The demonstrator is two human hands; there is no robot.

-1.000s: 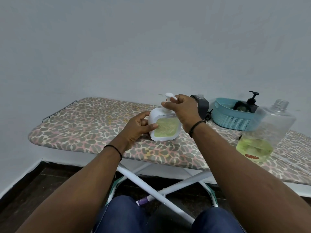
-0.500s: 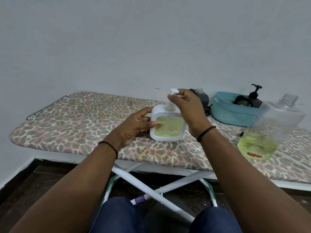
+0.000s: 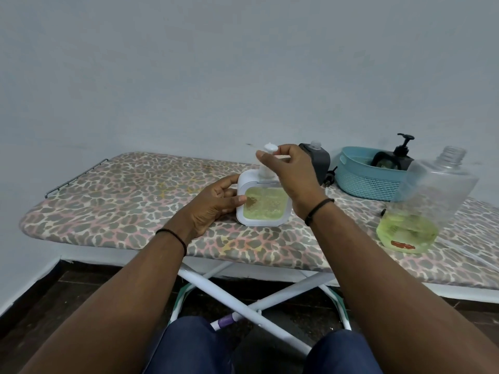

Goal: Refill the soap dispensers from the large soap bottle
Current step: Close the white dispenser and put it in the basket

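A white square soap dispenser (image 3: 263, 205) with green soap behind its clear front stands on the ironing board (image 3: 129, 209). My left hand (image 3: 214, 203) grips its left side. My right hand (image 3: 290, 171) pinches the white pump head (image 3: 269, 150) on top of it. The large clear soap bottle (image 3: 421, 203), uncapped and with green soap in its bottom third, stands at the right. A dark grey dispenser (image 3: 318, 160) without a pump stands behind my right hand.
A blue basket (image 3: 361, 182) at the back right holds a black pump dispenser (image 3: 399, 155). A small black pump part (image 3: 330, 175) lies beside the grey dispenser. The board stands against a pale wall; its white crossed legs (image 3: 243, 300) are below, near my knees.
The pump head now stands upright on the white dispenser, with my right hand's fingers turned round it. The view has shifted slightly; my left hand keeps its hold.
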